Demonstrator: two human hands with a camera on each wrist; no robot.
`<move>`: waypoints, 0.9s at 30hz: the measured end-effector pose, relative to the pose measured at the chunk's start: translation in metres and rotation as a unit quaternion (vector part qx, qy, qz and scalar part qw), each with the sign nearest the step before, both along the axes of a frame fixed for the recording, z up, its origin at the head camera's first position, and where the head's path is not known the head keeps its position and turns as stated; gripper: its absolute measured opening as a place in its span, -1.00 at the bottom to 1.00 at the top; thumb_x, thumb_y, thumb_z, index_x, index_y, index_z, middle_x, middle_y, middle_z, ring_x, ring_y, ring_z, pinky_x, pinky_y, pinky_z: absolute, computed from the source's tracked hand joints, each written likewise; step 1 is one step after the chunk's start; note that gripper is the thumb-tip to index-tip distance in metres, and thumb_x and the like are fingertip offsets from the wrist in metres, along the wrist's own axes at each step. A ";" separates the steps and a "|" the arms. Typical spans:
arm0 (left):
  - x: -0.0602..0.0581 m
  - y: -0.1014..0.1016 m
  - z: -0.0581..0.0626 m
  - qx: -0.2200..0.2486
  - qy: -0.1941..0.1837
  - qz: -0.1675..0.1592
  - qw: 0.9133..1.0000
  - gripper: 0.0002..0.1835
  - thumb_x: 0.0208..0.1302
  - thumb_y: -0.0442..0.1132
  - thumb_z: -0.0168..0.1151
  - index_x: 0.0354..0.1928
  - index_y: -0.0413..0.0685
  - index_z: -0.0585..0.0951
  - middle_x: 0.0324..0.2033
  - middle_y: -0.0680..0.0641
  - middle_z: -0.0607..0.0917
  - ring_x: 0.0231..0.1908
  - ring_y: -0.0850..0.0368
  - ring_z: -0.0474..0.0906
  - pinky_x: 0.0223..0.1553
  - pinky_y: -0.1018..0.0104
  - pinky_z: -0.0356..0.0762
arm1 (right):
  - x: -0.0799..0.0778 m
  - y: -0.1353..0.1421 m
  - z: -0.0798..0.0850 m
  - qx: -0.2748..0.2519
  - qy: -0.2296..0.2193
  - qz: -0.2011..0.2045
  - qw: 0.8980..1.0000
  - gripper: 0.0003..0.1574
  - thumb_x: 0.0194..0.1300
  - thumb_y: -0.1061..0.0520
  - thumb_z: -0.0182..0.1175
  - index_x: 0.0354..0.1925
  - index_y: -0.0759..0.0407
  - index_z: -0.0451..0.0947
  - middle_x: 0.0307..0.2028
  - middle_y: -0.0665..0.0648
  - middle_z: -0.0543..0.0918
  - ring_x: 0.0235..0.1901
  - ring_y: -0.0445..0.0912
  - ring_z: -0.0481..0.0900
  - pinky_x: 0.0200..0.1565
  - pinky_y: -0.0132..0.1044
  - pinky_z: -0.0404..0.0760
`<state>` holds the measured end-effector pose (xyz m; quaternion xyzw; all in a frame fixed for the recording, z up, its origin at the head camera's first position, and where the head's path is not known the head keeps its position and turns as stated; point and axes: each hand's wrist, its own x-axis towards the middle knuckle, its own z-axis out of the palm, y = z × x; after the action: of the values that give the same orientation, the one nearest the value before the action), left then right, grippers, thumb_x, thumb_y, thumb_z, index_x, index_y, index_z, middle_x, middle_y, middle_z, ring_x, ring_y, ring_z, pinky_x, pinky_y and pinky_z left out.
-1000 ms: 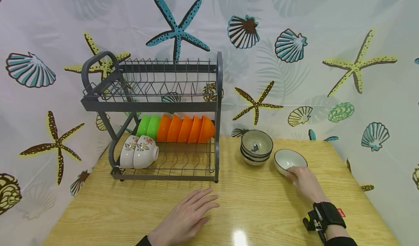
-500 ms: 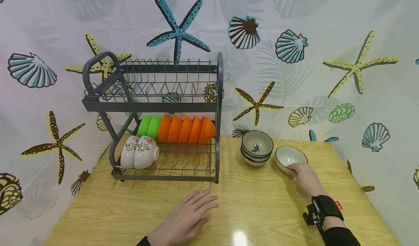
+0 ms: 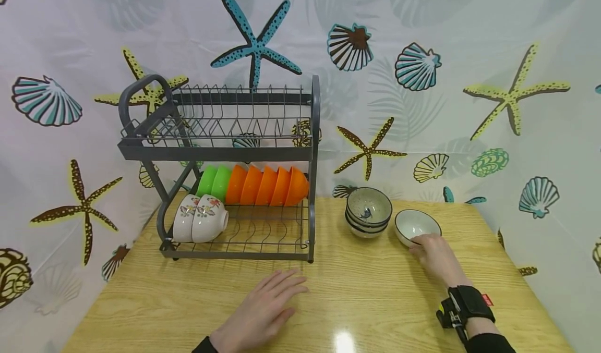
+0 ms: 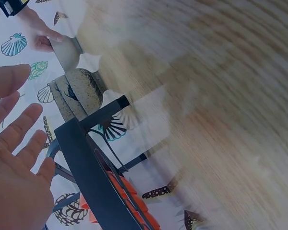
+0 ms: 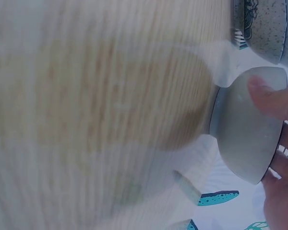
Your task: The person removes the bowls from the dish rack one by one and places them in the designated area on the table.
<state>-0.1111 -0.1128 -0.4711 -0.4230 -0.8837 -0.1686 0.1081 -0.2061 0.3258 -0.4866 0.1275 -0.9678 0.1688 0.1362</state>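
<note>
At the right of the table, my right hand (image 3: pixel 437 259) pinches the near rim of a pale white bowl (image 3: pixel 407 227). The right wrist view has the thumb against the bowl's outer wall (image 5: pixel 245 129) and the other fingers over the rim. The bowl is upright, its foot at the tabletop. Left of it stands a stack of speckled bowls (image 3: pixel 369 207), apart from it. My left hand (image 3: pixel 263 308) is held with fingers spread, in front of the dish rack (image 3: pixel 235 255), and holds nothing.
On the rack's lower tier, green bowls (image 3: pixel 213 182) and several orange bowls (image 3: pixel 267 186) stand on edge behind white floral bowls (image 3: pixel 206 220). The wire upper tier (image 3: pixel 235 118) is above them. A patterned cloth (image 3: pixel 451 40) hangs behind the wooden table (image 3: pixel 352 290).
The white bowl and right hand shifted slightly away from me over the first half second, then stayed nearly still. My left hand has drawn a little to the left.
</note>
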 end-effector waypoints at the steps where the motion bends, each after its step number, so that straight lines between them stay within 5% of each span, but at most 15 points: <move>1: -0.001 0.000 0.000 0.002 -0.005 0.003 1.000 -0.48 0.34 -0.18 0.31 0.33 0.12 0.47 0.39 0.03 0.49 0.45 0.00 0.33 0.44 -0.07 0.34 | 0.002 0.000 0.000 -0.002 0.002 0.001 1.000 -0.70 0.14 0.32 0.42 -0.12 0.41 0.71 -0.16 0.37 0.77 0.00 0.34 0.63 0.13 0.27 0.55; 5: -0.003 -0.003 0.000 0.016 0.009 0.021 1.000 -0.45 0.28 -0.20 0.37 0.31 0.09 0.49 0.35 0.01 0.53 0.44 -0.04 0.36 0.42 -0.09 0.38 | 0.014 -0.004 -0.001 -0.003 -0.011 -0.007 1.000 -0.41 0.14 0.28 0.43 0.13 0.46 0.56 0.14 0.51 0.60 0.32 0.49 0.29 0.37 0.40 0.21; 9: -0.005 -0.004 0.002 0.030 0.012 0.047 0.998 -0.44 0.23 -0.21 0.41 0.28 0.06 0.52 0.34 0.01 0.55 0.44 -0.06 0.35 0.42 -0.10 0.37 | 0.021 -0.009 -0.002 0.005 -0.023 -0.010 1.000 -0.30 0.19 0.24 0.40 0.25 0.46 0.45 0.29 0.57 0.43 0.39 0.52 0.14 0.37 0.51 0.08; 15: -0.008 -0.007 0.005 0.060 -0.013 0.098 0.993 -0.45 0.21 -0.25 0.43 0.27 0.05 0.54 0.34 -0.03 0.55 0.45 -0.12 0.33 0.44 -0.18 0.30 | 0.036 -0.017 -0.001 -0.003 -0.015 -0.006 1.000 -0.21 0.17 0.25 0.41 0.31 0.43 0.38 0.35 0.58 0.34 0.41 0.53 0.12 0.34 0.56 0.07; 21: -0.010 -0.012 0.010 0.125 -0.055 0.150 0.979 -0.46 0.24 -0.31 0.41 0.27 0.01 0.53 0.34 -0.10 0.55 0.45 -0.19 0.31 0.49 -0.23 0.18 | 0.051 -0.028 0.007 -0.024 -0.016 0.019 0.999 -0.15 0.14 0.22 0.44 0.35 0.38 0.37 0.39 0.60 0.26 0.40 0.57 0.10 0.31 0.58 0.10; 27: -0.015 -0.020 0.012 0.181 -0.038 0.194 0.963 -0.41 0.18 -0.38 0.44 0.27 -0.09 0.52 0.36 -0.19 0.50 0.43 -0.29 0.30 0.41 -0.34 0.24 | 0.068 -0.039 0.013 -0.056 -0.038 0.038 0.997 -0.23 0.17 0.18 0.43 0.30 0.40 0.42 0.42 0.58 0.23 0.41 0.57 0.09 0.31 0.58 0.08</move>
<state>-0.1261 -0.1332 -0.4591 -0.2102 -0.9071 -0.3174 0.1795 -0.1379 0.2867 -0.4735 0.1499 -0.9559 0.2322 0.0997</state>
